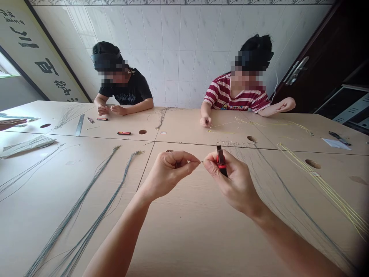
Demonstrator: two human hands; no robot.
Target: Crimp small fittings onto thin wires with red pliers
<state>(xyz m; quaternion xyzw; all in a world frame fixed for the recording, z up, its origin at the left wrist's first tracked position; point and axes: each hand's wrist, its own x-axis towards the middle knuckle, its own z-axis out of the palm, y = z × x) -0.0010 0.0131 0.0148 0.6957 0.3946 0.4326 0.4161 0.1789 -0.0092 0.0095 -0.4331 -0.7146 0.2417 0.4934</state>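
My left hand [173, 171] is closed, thumb and forefinger pinching one end of a tiny thin piece [201, 162], perhaps a wire end. From the other side, the fingertips of my right hand [230, 177] pinch close to the same piece. A short black-and-red tool [220, 163] is also held in my right hand, standing up between thumb and palm; its exact kind cannot be made out. To the left of my hands lie two bundles of grey-green wires [83, 196], [108, 209]. More thin grey wires [284, 186] run along the right.
Yellow wires [325, 184] lie at the right, near a round table hole [313, 164]. Across the table sit a person in black [131, 90] and one in stripes [233, 92]. A metal ruler [80, 125], a red-and-black object [123, 133] and a pen [339, 137] lie farther back.
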